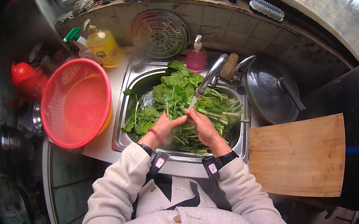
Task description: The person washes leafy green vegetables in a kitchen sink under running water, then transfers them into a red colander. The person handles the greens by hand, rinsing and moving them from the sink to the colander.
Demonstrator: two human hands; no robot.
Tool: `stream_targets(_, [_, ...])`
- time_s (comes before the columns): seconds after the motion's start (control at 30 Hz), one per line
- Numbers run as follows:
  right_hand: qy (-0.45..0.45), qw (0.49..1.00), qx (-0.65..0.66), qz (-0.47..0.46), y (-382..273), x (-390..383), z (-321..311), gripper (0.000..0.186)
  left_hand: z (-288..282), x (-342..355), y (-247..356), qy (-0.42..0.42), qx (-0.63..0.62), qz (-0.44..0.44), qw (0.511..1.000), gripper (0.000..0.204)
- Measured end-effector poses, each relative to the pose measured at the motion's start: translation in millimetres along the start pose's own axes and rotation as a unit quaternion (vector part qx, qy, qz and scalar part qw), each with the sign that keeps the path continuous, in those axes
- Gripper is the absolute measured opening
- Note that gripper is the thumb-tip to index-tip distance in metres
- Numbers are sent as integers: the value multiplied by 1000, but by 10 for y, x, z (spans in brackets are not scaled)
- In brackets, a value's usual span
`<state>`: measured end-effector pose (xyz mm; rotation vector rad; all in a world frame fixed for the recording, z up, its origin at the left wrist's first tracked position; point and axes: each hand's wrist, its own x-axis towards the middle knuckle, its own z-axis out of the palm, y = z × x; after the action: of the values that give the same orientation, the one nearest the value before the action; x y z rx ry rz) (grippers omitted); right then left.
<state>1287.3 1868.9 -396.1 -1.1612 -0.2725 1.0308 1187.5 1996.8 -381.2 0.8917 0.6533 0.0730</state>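
Observation:
A heap of leafy greens (pixel 180 86) with pale stalks fills the steel sink (pixel 120 140). Over its middle, my left hand (pixel 165 127) has its fingers curled round some of the greens, its thumb stretched toward the other hand. My right hand (pixel 204 129) is close beside it, fingers drawn together near the left thumb; what they hold, if anything, is hidden. From the curved faucet (pixel 211 75) above, water runs down to my right fingertips. Clear plastic-like material (pixel 146 99) shows among the leaves at the left.
A red plastic basket (pixel 103 84) stands left of the sink, near a yellow pump bottle (pixel 104 48). Behind are a perforated steamer plate (pixel 160 33) and a pink soap bottle (pixel 196 58). A glass lid (pixel 270 93) and a wooden cutting board (pixel 299 158) lie to the right.

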Motion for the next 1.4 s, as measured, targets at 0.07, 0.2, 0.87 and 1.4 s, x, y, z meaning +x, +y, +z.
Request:
stream_targets(0.07, [-17, 998, -56, 12, -86, -56, -4, 49, 25, 38, 19, -5, 15, -6, 1000, 39])
stream_targets(0.2, [-12, 988, -154, 1, -265, -177, -47, 49, 8, 72, 43, -4, 58, 17, 998, 32])
stream_targets(0.87, [-5, 1000, -11, 6, 164, 83, -191, 38, 30, 188, 14, -18, 171, 56, 983, 49])
stream_targets(1.4, [15, 997, 79, 15, -25, -123, -301, 34, 219, 321, -4, -158, 336, 189, 909, 60])
